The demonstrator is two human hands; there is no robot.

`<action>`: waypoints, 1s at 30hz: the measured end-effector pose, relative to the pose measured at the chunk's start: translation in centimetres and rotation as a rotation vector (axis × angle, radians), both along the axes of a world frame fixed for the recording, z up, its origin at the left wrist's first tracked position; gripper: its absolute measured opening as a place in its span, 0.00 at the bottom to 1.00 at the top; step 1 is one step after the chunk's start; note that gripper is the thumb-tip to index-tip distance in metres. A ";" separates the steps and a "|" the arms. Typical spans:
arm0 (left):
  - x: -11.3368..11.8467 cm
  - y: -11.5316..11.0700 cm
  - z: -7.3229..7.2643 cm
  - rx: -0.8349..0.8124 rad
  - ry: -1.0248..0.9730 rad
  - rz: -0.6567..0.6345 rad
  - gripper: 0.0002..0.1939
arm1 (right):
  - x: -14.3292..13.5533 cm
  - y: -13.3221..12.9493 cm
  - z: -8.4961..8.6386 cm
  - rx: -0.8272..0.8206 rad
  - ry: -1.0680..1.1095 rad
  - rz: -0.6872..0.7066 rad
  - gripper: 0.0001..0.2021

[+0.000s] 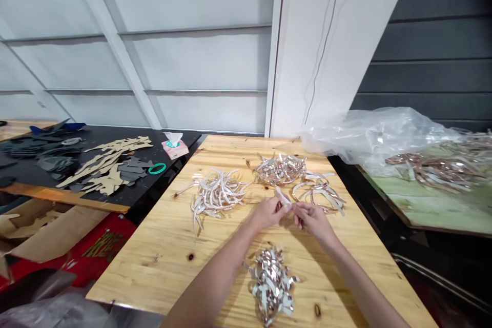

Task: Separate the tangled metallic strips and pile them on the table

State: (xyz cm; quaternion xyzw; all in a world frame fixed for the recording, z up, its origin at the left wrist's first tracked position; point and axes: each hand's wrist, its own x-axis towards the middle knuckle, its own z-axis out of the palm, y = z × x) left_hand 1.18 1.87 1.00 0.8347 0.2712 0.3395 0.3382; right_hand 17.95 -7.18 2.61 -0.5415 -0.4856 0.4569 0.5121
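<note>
My left hand is closed on a pale narrow strip, which sticks up past the fingertips. Close beside it, my right hand is pinched at the strip's lower end; what its fingers grip is too small to make out. Beyond the hands lies a heap of shiny rose-gold and white strips. Several longer curved strips lie just right of it. To the left spreads a pile of curved white strips. Between my forearms sits a pile of short shiny pieces.
All this lies on a wooden table. On the black table at left are beige cut pieces, dark grey pieces, a green tape ring and a tissue pack. Clear plastic sheeting drapes over a green-topped table at right.
</note>
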 end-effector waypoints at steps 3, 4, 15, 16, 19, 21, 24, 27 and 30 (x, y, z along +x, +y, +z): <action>-0.1 0.4 -0.5 -0.062 -0.035 0.112 0.23 | -2.5 2.0 -1.1 -0.003 0.015 0.101 0.25; -0.1 0.5 -0.7 -0.067 -0.026 0.159 0.24 | -3.1 2.0 -1.4 0.000 0.023 0.119 0.25; 0.8 1.1 -1.5 0.023 0.080 0.358 0.20 | -0.2 0.5 -1.1 0.133 -0.381 -0.100 0.35; 0.8 1.2 -1.5 0.011 0.071 0.371 0.20 | 0.0 0.3 -0.8 0.183 -0.426 -0.143 0.37; 0.7 1.3 -1.4 -0.019 0.028 0.352 0.19 | -0.1 -0.1 -0.3 0.300 -0.489 -0.201 0.30; 0.5 1.1 -1.2 -0.061 -0.043 0.316 0.17 | -0.5 -0.2 -0.3 0.280 -0.500 -0.175 0.23; 0.5 0.8 -1.1 -0.129 -0.126 0.292 0.18 | -1.2 0.0 -0.8 0.147 -0.420 -0.004 0.19; 0.9 0.1 -1.2 -0.208 -0.187 0.271 0.20 | -2.0 0.4 -1.5 0.100 -0.219 0.118 0.22; 1.8 -0.7 -1.3 -0.321 -0.298 0.241 0.20 | -2.2 0.6 -1.9 0.078 -0.057 0.105 0.24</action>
